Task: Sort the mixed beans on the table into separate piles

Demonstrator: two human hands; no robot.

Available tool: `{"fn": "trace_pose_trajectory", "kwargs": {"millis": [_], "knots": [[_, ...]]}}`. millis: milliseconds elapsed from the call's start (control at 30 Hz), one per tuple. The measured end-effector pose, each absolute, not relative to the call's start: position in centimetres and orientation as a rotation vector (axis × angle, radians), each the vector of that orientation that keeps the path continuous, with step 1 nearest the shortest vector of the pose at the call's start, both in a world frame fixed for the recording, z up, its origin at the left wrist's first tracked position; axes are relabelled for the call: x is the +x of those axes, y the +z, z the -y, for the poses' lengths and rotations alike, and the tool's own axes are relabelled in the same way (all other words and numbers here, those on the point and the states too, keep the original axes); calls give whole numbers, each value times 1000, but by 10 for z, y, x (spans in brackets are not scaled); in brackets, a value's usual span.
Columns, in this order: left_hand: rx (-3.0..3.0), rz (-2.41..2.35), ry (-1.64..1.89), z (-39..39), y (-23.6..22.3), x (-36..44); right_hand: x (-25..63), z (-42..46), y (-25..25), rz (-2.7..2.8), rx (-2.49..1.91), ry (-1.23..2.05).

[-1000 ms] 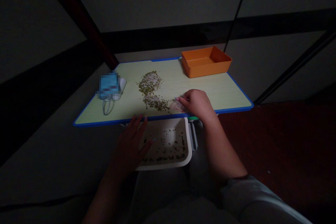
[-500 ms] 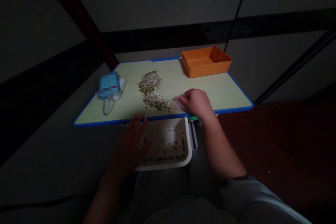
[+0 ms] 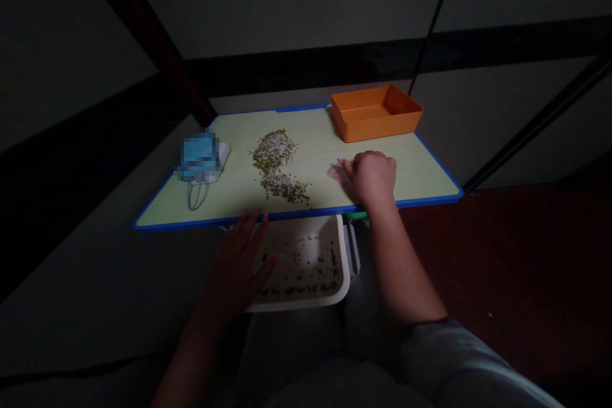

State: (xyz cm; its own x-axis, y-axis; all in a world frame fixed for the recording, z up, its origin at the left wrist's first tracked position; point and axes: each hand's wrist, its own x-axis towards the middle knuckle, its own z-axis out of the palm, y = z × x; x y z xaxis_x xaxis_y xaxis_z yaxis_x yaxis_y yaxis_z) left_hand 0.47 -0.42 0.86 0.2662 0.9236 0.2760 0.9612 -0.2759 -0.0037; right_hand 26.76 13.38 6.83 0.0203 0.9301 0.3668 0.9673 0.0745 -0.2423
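The right hand (image 3: 375, 178) is curled above the near right part of the pale surface (image 3: 229, 194), its thumb and fingers closed on a thin, see-through piece (image 3: 338, 174) with pink marks; the rest of that piece is hidden by the hand, so its full shape cannot be told. The piece is apart from the heap of grains (image 3: 274, 152), which lies near the middle of the surface, green and whitish mixed together, with a smaller patch running toward the near edge. The left hand (image 3: 234, 268) is open, palm down, its fingers spread, the fingertips at the blue edge of the surface and the thumb over a white bin (image 3: 344, 271). The bin sits below that edge, with dark grains scattered on its bottom and gathered most thickly along its near and right sides. At the far right of the surface stands an orange box (image 3: 377, 124), open at the top. At the left lies a blue thing (image 3: 198, 156), blurred out, against a white object (image 3: 223, 156), with a grey loop (image 3: 196, 194) hanging toward the near side.
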Motion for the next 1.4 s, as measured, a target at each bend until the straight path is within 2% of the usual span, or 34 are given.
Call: {"fn": "trace_pose_trajectory", "kwargs": {"millis": [567,1400], "knots": [[-2358,1762,-326,5,9,5,236,-129,71,2215,-1534,111],[-2355,1772,-341,5,10,6,265,-122,74,2198,-1430,332]]}}
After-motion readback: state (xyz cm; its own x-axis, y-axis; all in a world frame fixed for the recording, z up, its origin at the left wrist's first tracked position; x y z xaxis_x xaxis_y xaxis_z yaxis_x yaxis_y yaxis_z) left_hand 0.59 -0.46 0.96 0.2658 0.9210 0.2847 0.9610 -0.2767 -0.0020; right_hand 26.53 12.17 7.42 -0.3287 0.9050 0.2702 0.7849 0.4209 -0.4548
